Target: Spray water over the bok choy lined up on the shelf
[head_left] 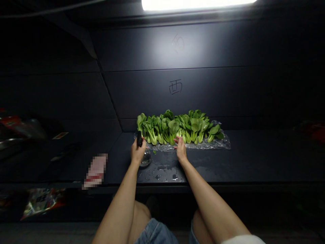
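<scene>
A row of green bok choy lies on a sheet of clear plastic on a dark shelf. My left hand is closed round the black head of a clear spray bottle, held just in front of the left end of the row. My right hand lies flat with fingers stretched out, fingertips touching the stems near the middle of the row. Water drops glisten on the shelf between my arms.
A dark wall with a chalk mark stands behind the greens, under a bright lamp. A blurred reddish packet lies at the left of the shelf. More packets and metal items sit in the dark at far left.
</scene>
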### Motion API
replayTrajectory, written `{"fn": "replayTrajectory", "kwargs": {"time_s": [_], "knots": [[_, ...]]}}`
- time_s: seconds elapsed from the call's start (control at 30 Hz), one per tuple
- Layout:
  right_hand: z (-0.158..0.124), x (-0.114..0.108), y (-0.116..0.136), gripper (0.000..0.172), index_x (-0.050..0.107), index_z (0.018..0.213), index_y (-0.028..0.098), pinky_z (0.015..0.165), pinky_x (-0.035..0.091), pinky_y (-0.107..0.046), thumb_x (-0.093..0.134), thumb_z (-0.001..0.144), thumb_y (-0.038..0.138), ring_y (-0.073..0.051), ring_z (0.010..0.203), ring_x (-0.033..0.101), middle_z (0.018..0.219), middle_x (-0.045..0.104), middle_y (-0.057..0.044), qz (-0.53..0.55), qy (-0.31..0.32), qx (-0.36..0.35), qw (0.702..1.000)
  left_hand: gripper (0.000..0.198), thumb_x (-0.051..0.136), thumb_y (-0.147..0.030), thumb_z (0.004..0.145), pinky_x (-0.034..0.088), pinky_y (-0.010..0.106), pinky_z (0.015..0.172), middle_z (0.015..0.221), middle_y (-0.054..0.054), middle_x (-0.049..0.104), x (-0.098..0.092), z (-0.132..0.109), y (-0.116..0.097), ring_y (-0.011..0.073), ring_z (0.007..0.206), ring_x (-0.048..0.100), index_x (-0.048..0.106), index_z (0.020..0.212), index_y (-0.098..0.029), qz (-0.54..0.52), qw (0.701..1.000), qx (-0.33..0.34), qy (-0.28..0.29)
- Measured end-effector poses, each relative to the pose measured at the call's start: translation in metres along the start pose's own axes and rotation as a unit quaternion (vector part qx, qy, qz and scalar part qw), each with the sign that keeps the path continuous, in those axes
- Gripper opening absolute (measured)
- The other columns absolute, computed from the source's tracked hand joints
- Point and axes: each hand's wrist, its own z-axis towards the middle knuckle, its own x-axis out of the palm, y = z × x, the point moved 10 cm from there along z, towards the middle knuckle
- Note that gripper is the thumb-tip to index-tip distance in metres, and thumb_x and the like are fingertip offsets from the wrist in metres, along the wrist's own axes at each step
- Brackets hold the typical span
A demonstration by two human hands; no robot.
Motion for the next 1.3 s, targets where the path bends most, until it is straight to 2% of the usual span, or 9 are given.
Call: {"fn": "replayTrajectory", "kwargs": {"time_s": [0.13, 0.33, 0.6, 0.87, 1.13, 1.3], "knots": [[0.001, -0.001, -0.001, 0.082, 0.059, 0.127, 0.016, 0.073, 0.056, -0.035, 0.022, 0.085, 0.077, -0.027, 0.109, 0.064, 0.115, 0.069, -0.016, 0.001, -0.001, 0.001, 1.000, 0.028, 0.061, -0.038, 0.075, 0.054, 0.028, 0.058, 0.082, 0.003, 0.069, 0.007, -0.003, -0.004, 0.0162, 0.056, 0.066, 0.063, 0.094, -0.017, -0.037, 0.999, 0.004, 0.018], [0.002, -0.003, -0.001, 0.080, 0.060, 0.125, 0.018, 0.072, 0.056, -0.035, 0.021, 0.087, 0.076, -0.026, 0.107, 0.065, 0.113, 0.069, -0.015, -0.001, -0.007, -0.009, 1.000, 0.036, 0.064, -0.039, 0.071, 0.059, 0.029, 0.058, 0.099, 0.008, 0.068, 0.022, -0.008, -0.013, 0.0181, 0.076, 0.067, 0.063, 0.098, -0.016, -0.102, 0.993, 0.019, 0.061], [0.002, -0.008, 0.004, 0.084, 0.060, 0.125, 0.017, 0.073, 0.057, -0.037, 0.020, 0.085, 0.079, -0.028, 0.108, 0.064, 0.113, 0.069, -0.016, -0.010, -0.005, -0.017, 1.000, 0.027, 0.062, -0.037, 0.075, 0.055, 0.028, 0.057, 0.083, 0.003, 0.068, 0.043, -0.019, -0.020, 0.0142, 0.053, 0.065, 0.061, 0.093, -0.017, -0.073, 0.989, 0.024, 0.127], [0.005, -0.018, 0.004, 0.083, 0.061, 0.123, 0.016, 0.072, 0.057, -0.037, 0.021, 0.085, 0.078, -0.028, 0.107, 0.064, 0.110, 0.069, -0.016, -0.008, -0.014, -0.019, 1.000, 0.033, 0.062, -0.040, 0.076, 0.054, 0.028, 0.061, 0.096, 0.005, 0.069, 0.061, -0.026, -0.027, 0.0138, 0.057, 0.066, 0.062, 0.100, -0.018, -0.068, 0.983, 0.036, 0.168], [0.013, -0.040, 0.004, 0.081, 0.061, 0.121, 0.018, 0.069, 0.055, -0.035, 0.021, 0.085, 0.078, -0.027, 0.103, 0.065, 0.110, 0.070, -0.015, -0.018, -0.033, -0.026, 0.999, 0.030, 0.061, -0.042, 0.078, 0.051, 0.027, 0.061, 0.086, 0.004, 0.070, 0.075, -0.034, -0.039, 0.0157, 0.058, 0.067, 0.061, 0.096, -0.018, -0.049, 0.979, 0.046, 0.191], [0.017, -0.053, 0.004, 0.082, 0.060, 0.123, 0.018, 0.071, 0.055, -0.034, 0.020, 0.085, 0.079, -0.026, 0.105, 0.065, 0.113, 0.070, -0.016, -0.020, -0.039, -0.028, 0.999, 0.032, 0.062, -0.044, 0.079, 0.051, 0.027, 0.063, 0.088, 0.003, 0.070, 0.084, -0.039, -0.046, 0.0148, 0.059, 0.067, 0.061, 0.099, -0.019, -0.046, 0.976, 0.060, 0.204]]}}
